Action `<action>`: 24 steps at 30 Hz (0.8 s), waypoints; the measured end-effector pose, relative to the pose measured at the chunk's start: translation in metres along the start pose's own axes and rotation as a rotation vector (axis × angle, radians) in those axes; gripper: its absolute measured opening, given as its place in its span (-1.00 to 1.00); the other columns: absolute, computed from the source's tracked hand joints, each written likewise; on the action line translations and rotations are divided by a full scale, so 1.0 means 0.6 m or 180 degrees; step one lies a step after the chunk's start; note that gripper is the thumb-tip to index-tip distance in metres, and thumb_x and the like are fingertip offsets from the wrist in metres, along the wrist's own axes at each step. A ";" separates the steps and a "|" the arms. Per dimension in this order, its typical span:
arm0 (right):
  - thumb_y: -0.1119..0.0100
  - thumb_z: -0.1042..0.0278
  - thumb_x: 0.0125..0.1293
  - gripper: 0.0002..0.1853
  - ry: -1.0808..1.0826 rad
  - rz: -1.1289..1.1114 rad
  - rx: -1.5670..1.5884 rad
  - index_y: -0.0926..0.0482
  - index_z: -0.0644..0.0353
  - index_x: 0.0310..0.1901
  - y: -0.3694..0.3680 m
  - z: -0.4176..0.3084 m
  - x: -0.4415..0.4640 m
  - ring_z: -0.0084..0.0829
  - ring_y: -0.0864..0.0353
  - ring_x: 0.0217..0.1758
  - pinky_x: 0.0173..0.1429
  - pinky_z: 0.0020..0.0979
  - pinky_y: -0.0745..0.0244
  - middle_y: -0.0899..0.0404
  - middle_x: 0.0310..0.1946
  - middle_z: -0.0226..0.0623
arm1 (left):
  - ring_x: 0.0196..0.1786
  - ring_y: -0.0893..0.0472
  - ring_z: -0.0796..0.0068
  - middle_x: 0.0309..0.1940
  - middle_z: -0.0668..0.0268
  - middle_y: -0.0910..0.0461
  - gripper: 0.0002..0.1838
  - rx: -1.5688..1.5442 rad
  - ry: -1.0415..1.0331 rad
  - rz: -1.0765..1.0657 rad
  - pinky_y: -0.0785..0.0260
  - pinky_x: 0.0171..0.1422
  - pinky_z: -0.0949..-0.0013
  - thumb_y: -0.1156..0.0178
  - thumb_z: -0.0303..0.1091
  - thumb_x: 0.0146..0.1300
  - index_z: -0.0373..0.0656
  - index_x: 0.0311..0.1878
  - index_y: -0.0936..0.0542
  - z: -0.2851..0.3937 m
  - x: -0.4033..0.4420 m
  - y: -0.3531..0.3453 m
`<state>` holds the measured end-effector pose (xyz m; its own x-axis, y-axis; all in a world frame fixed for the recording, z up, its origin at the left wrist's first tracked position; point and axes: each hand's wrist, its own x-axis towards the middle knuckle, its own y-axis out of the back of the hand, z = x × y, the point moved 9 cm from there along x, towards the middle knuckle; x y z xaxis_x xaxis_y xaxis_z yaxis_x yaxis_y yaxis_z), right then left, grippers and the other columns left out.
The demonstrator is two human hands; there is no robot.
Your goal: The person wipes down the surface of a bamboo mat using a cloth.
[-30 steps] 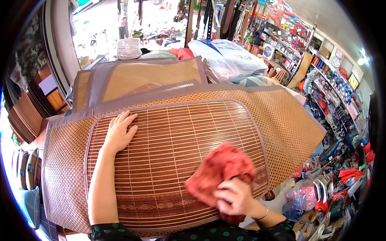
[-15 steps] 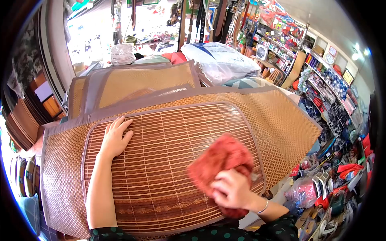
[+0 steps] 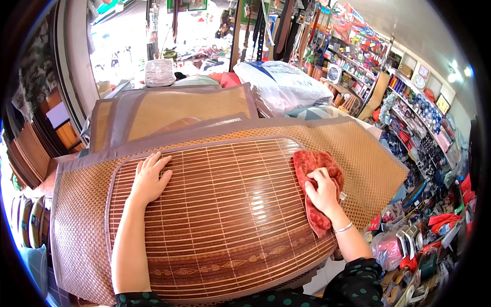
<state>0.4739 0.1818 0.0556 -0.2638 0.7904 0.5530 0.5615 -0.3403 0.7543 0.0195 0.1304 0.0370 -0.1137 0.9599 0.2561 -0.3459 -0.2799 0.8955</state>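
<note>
Brown slatted bamboo mat with a narrow cloth edging, lying directly under the left hand and running across to the right hand. Beneath it, a tan woven mat with a grey-brown border, spreading beyond both hands. Left hand: empty, fingers spread, palm down on the slats near the far left corner. Right hand: fingers curled into a red plush cloth, which lies over the slatted mat's right edge; a pale tag sticks out just to the right of that hand. Whether the fingertips reach through to the slats, cannot tell.

Step in hand reads as rubbing the cloth over the slats. Notes on doing it well: flatten the cloth under the fingers, since a bunched grip probably leaves gaps. Stroke lengthwise with the slats; across them, the plush may catch in the grooves. Use the left palm as an anchor, pressing down enough that the slatted mat does not slide on the woven one. Ease off near the edging by the right hand, where a hard push could lift the rim. Patterned dark band, nearer the body than either hand, deserves the same even pressure.
</note>
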 end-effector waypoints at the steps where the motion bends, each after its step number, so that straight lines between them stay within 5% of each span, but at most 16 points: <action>1: -0.26 0.32 0.21 -0.80 0.0108 -0.0002 -0.0078 -0.60 0.22 -0.18 0.000 -0.024 -0.002 -0.12 -0.63 -0.17 -0.11 -0.23 -0.55 -0.54 -0.16 -0.17 | 0.54 -0.18 0.09 0.44 0.02 -0.30 -0.50 0.0028 0.0015 -0.0009 0.10 0.63 0.06 -0.10 -0.12 0.38 -0.02 0.36 -0.47 -0.001 0.000 -0.002; 9: -0.32 0.33 0.06 -0.84 0.1977 -0.0921 0.0970 -0.60 0.10 -0.31 -0.038 -0.336 -0.092 -0.30 -0.56 -0.31 -0.22 -0.29 -0.52 -0.52 -0.27 -0.33 | 0.54 -0.19 0.10 0.44 0.04 -0.31 -0.50 0.0056 0.0042 -0.0011 0.10 0.63 0.03 -0.10 -0.10 0.38 0.01 0.35 -0.48 -0.002 -0.001 -0.001; 14: -0.27 0.37 0.12 -0.91 0.1353 -0.0479 0.0732 -0.61 0.11 -0.32 -0.041 -0.242 -0.001 -0.21 -0.61 -0.22 -0.15 -0.28 -0.57 -0.54 -0.28 -0.27 | 0.54 -0.19 0.11 0.44 0.04 -0.31 -0.50 0.0013 0.0004 0.0013 0.10 0.63 0.03 -0.10 -0.10 0.38 0.00 0.35 -0.48 -0.004 -0.003 -0.002; 21: -0.20 0.20 0.26 -0.77 -0.0403 -0.0267 -0.0004 -0.60 0.19 -0.21 -0.066 0.013 0.095 -0.12 -0.64 -0.13 -0.06 -0.18 -0.54 -0.54 -0.14 -0.19 | 0.55 -0.17 0.11 0.44 0.05 -0.30 -0.50 0.0021 0.0018 0.0045 0.11 0.63 0.01 -0.10 -0.10 0.39 0.01 0.35 -0.48 -0.003 -0.003 0.000; 24: -0.22 0.29 0.23 -0.84 0.0329 -0.0160 -0.0006 -0.59 0.19 -0.25 -0.068 -0.070 0.082 -0.10 -0.61 -0.13 -0.06 -0.18 -0.54 -0.55 -0.19 -0.19 | 0.55 -0.16 0.12 0.45 0.06 -0.29 -0.50 0.0040 0.0036 0.0015 0.12 0.64 0.01 -0.09 -0.09 0.39 0.02 0.36 -0.48 -0.005 -0.001 -0.002</action>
<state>0.4051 0.2129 0.0670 -0.3712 0.7498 0.5478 0.5439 -0.3026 0.7827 0.0173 0.1302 0.0347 -0.1258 0.9584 0.2563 -0.3335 -0.2842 0.8989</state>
